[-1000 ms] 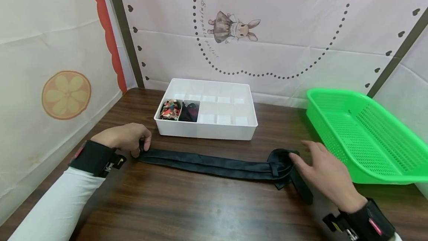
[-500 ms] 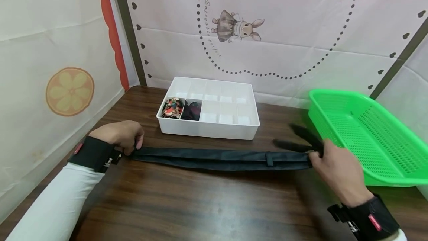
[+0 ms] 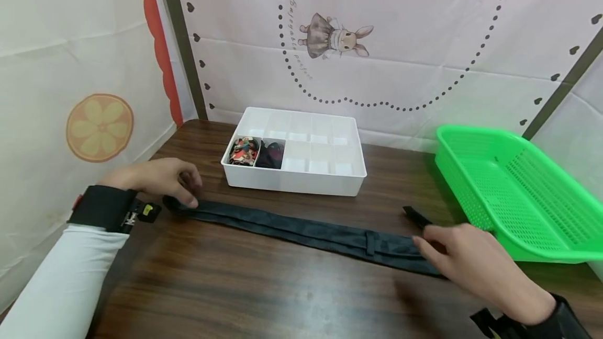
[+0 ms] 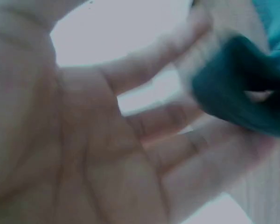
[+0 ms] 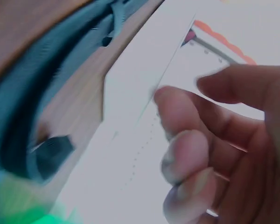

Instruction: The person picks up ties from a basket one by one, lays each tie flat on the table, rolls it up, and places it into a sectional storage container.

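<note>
A dark necktie point(image 3: 292, 226) lies stretched across the table, its keeper loop point(image 3: 370, 243) facing up. At its left end, where the cloth curls over, my left hand point(image 3: 157, 178) rests with loosened fingers. In the left wrist view, the tie's curled end point(image 4: 214, 88) is against the extended fingers point(image 4: 210, 163), blurred. My right hand point(image 3: 480, 268) hovers by the other end, which folds back behind it and is partly hidden in the head view. Seen from the right wrist, that hand point(image 5: 233, 135) has loosely bent fingers with nothing between them, and the tie's folded end point(image 5: 56, 154) lies apart from them.
Behind the tie stands a white divided box point(image 3: 292, 182). Its two front-left compartments hold a colourful patterned bundle point(image 3: 244, 151) and a dark bundle point(image 3: 270, 155). A green plastic basket point(image 3: 499, 224) stands at the right. White printed cloth point(image 3: 400, 14) encloses the table.
The right hand first took hold of the tie's right end and drew it straight, then let go. The left hand has loosened its pinch; the tie now slants down to the right.
</note>
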Demonstrator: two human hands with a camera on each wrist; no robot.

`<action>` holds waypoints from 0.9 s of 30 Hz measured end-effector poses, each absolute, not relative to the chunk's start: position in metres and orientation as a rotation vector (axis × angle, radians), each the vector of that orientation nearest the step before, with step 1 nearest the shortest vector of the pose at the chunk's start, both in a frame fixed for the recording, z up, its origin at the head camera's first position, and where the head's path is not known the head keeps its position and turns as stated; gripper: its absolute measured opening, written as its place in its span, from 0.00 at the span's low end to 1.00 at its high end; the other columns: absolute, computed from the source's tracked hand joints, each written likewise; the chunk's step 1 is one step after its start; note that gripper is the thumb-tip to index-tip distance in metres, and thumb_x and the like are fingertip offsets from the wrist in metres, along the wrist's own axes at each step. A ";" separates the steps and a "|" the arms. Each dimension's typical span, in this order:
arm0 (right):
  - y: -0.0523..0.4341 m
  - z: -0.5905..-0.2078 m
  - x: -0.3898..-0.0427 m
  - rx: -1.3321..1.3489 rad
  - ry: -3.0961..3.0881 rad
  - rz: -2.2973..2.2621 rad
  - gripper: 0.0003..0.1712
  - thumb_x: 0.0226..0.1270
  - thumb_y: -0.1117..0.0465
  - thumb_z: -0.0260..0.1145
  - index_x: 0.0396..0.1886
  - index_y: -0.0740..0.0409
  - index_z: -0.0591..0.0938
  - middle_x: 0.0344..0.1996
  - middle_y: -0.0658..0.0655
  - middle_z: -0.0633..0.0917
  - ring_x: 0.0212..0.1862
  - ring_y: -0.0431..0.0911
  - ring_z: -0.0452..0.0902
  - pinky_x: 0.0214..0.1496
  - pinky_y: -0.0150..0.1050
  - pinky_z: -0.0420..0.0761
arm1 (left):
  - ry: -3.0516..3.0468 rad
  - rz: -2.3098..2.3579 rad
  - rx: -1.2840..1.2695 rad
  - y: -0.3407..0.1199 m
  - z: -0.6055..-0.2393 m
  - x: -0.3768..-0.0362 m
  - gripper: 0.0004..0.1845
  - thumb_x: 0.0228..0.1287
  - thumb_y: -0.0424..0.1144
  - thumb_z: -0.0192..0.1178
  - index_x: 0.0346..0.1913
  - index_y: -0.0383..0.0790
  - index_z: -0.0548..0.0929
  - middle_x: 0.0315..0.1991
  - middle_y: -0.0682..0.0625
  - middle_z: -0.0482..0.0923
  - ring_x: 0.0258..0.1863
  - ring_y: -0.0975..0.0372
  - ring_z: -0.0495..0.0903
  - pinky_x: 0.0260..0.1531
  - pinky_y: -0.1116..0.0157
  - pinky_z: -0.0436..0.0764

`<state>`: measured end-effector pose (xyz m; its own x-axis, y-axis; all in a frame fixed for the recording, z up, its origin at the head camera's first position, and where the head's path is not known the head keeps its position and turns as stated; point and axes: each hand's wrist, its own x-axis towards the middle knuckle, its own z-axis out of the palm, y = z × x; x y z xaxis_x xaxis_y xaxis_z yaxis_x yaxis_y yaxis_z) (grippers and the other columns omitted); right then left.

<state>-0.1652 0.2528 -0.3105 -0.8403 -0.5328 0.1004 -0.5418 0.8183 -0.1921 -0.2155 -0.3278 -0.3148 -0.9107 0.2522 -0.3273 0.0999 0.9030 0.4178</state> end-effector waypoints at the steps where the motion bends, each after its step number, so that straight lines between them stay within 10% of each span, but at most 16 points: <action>1: 0.243 -0.307 -0.167 0.927 -2.885 0.336 0.21 0.77 0.54 0.70 0.23 0.40 0.73 0.15 0.40 0.60 0.18 0.33 0.56 0.25 0.34 0.57 | 2.710 0.561 0.230 -0.331 -0.312 -0.213 0.26 0.61 0.45 0.78 0.54 0.29 0.83 0.47 0.40 0.84 0.47 0.47 0.82 0.48 0.47 0.81; 12: 0.120 -0.303 -0.194 1.381 -2.585 0.530 0.12 0.76 0.58 0.70 0.29 0.46 0.79 0.17 0.38 0.67 0.20 0.32 0.61 0.24 0.33 0.63 | 2.620 0.546 -0.030 -0.352 -0.307 -0.199 0.08 0.61 0.32 0.71 0.29 0.36 0.82 0.23 0.50 0.79 0.20 0.62 0.80 0.22 0.67 0.77; 27: -0.081 -0.345 -0.225 1.551 -2.747 0.867 0.13 0.79 0.62 0.65 0.57 0.60 0.84 0.48 0.54 0.89 0.44 0.39 0.83 0.47 0.29 0.79 | 2.707 0.521 -0.015 -0.331 -0.333 -0.217 0.18 0.48 0.29 0.66 0.16 0.48 0.68 0.14 0.55 0.67 0.14 0.61 0.76 0.16 0.66 0.74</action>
